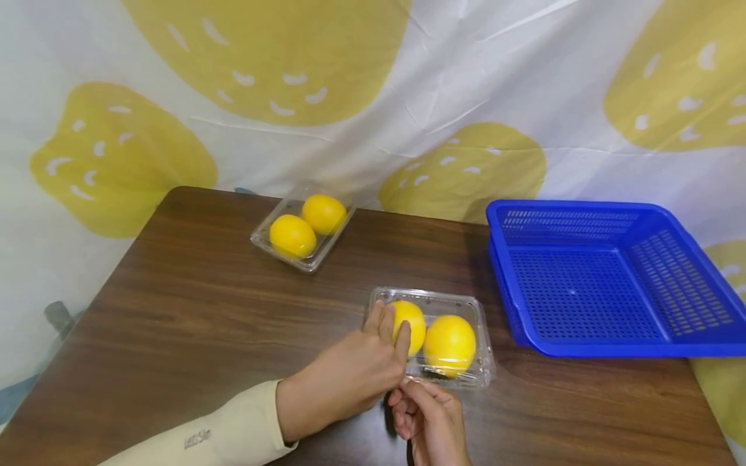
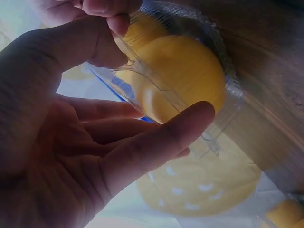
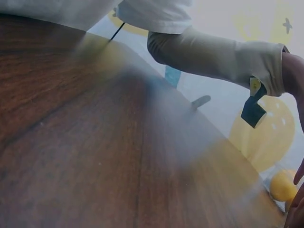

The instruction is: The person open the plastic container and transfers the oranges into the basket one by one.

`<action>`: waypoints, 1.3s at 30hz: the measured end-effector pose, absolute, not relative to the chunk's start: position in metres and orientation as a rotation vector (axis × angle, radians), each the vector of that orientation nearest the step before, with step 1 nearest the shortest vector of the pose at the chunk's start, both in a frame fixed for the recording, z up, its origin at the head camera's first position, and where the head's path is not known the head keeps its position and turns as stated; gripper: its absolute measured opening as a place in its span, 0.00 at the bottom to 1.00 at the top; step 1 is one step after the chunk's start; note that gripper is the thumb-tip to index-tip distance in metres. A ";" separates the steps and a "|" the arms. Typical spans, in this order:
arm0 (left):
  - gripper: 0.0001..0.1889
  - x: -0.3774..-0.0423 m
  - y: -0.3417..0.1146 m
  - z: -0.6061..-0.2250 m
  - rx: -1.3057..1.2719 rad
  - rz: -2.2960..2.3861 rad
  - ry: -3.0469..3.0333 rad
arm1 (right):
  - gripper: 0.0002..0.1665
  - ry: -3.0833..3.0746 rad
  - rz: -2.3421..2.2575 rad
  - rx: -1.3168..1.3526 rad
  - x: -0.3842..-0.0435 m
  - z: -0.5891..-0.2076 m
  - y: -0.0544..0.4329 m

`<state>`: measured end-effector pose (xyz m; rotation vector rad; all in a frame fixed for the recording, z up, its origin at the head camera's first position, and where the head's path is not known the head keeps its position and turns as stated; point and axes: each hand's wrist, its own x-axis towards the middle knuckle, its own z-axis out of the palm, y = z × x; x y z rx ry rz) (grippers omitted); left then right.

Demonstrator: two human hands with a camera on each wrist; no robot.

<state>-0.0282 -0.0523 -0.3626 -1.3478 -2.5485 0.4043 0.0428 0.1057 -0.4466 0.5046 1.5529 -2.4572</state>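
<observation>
Evidently I'm working the near edge of the clear box (image 1: 431, 296) left of the blue basket (image 1: 583, 349), left hand (image 1: 361, 366) spread-fingered, right hand (image 1: 432, 414) seemingly pinching that edge, the next move likely wanting steady pressure.

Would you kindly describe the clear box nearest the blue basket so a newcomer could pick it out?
On the table, find the basket at the head view's right. Left of it sits the clear box, holding two yellow fruits. Unlike the similar far box, it has the left hand on it.
</observation>
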 end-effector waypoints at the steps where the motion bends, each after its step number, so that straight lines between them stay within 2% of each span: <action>1: 0.29 -0.028 -0.052 -0.362 -1.348 0.407 -2.559 | 0.21 1.551 -2.457 0.498 0.043 -0.447 0.106; 11: 0.31 -0.034 -0.048 -0.358 -1.364 0.402 -2.614 | 0.18 1.536 -2.471 0.454 0.044 -0.450 0.105; 21: 0.30 -0.066 -0.085 -0.346 -1.429 -0.371 -2.754 | 0.11 1.503 -2.426 0.442 0.044 -0.444 0.108; 34: 0.29 -0.093 -0.107 -0.362 -1.180 -1.022 -2.581 | 0.12 1.472 -2.391 0.394 0.046 -0.444 0.110; 39: 0.24 -0.098 -0.106 -0.368 -1.068 -1.130 -2.462 | 0.14 1.467 -2.381 0.367 0.047 -0.447 0.109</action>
